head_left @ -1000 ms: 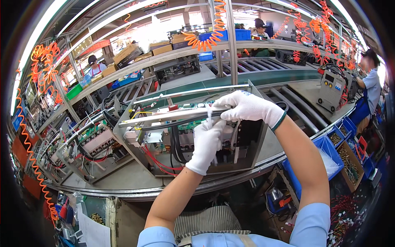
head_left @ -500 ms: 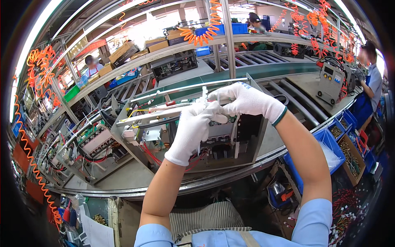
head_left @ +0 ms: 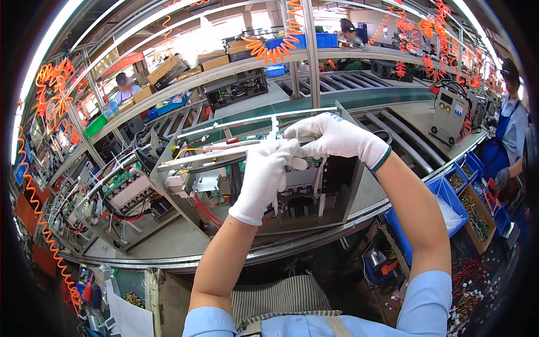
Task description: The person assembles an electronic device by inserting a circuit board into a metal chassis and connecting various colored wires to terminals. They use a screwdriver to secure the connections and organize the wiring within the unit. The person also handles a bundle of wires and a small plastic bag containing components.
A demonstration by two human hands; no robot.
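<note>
Both my hands wear white knit gloves and meet above an open metal machine chassis [head_left: 351, 196] on the bench. My left hand [head_left: 266, 174] is closed at its upper edge, fingers curled. A narrow white strip [head_left: 274, 127] stands up just beyond those fingers; whether they grip it is hidden. From the right, my right hand [head_left: 331, 137] reaches in with thumb and fingers pinched close to the left fingertips; what lies between them cannot be made out. Below are red wires [head_left: 205, 212], a black cable [head_left: 234, 182] and circuit parts inside the chassis.
More open chassis [head_left: 132, 194] with wiring stand at the left. Rollers [head_left: 404, 140] run behind, with a finished-looking machine [head_left: 451, 114] at the right. Blue bins [head_left: 455, 210] and a carton of small brass-coloured parts [head_left: 477, 219] sit at the right edge. A co-worker [head_left: 508, 126] stands beyond them.
My left hand has shifted slightly right and turned a little; the white strip's top has moved slightly left. My right hand is nearly still. The co-worker at right has come nearer.
</note>
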